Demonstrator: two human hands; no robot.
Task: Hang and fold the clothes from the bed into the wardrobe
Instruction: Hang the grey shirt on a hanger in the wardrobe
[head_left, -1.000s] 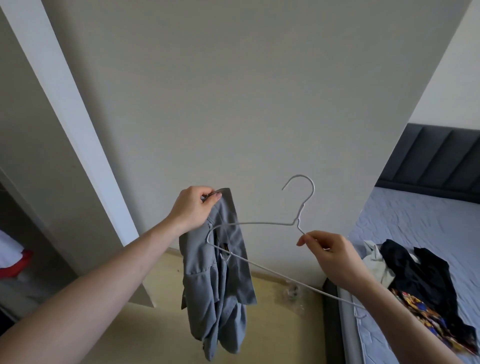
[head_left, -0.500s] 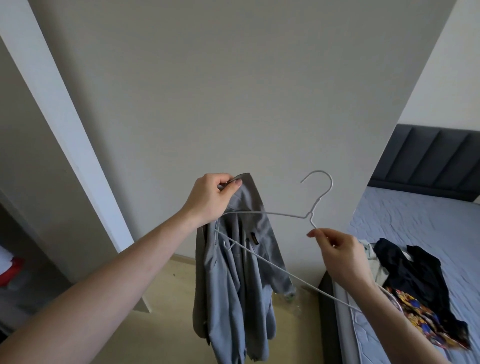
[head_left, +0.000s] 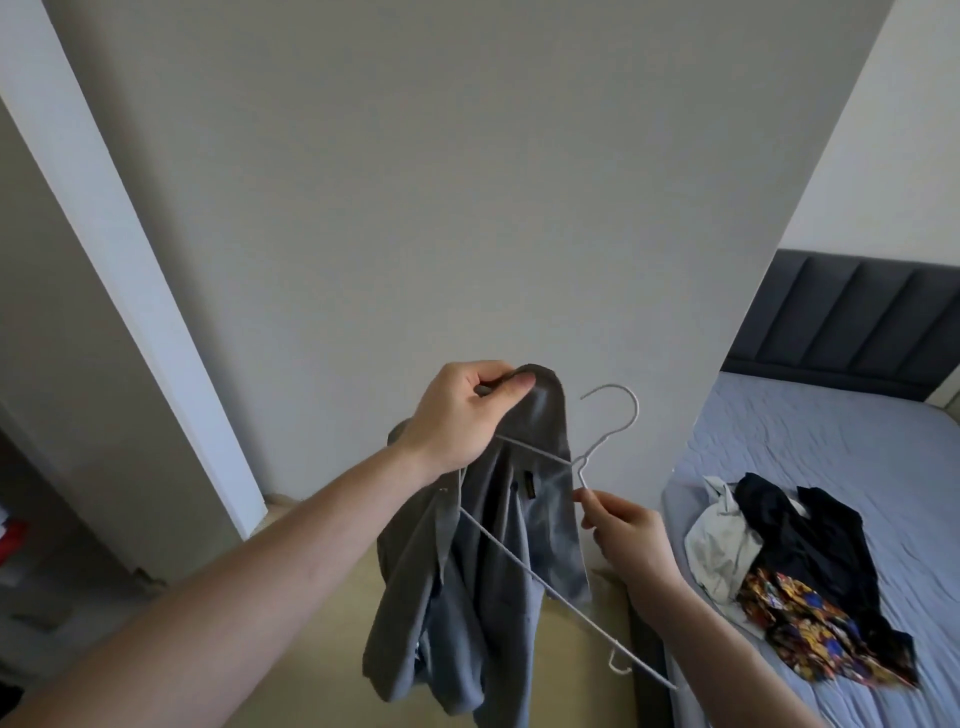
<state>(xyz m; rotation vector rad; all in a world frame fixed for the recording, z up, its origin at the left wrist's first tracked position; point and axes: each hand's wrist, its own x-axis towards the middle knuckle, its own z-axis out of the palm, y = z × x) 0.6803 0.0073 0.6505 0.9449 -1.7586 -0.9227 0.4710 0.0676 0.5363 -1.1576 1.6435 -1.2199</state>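
Evidently the left hand (head_left: 457, 423) is raised so that the limp grey cotton shirt (head_left: 483, 561) hangs free below it: thumb and fingers (head_left: 517, 387) are curled tight on a bunched fold at the garment's top, probably the collar or a shoulder, though the crumpling makes that hard to tell. At about four o'clock from it, the right hand (head_left: 631, 535) pinches the thin white wire hanger (head_left: 587, 457) at its neck, just under the hook, with the other fingers loosely curled and holding nothing else. That grip seems chosen to steer the frame; the hook points up toward twelve o'clock, one wire arm runs across the cloth toward the left hand at ten o'clock, and the long bottom bar slants away toward five o'clock. I judge the hanger is being worked into the shirt while the fabric is kept taut from above. More clothes wait at three o'clock: a pile of pale, black and bright patterned garments (head_left: 795, 577) lying on the lilac quilted bed (head_left: 857, 457), which has a dark padded headboard (head_left: 862, 317) at two o'clock. Straight ahead stands a plain grey panel (head_left: 441, 182), likely a wardrobe side or door. At nine o'clock the wardrobe opening (head_left: 31, 545) is dim, with something red and white on a shelf. Below, pale yellow floor (head_left: 311, 649) shows.
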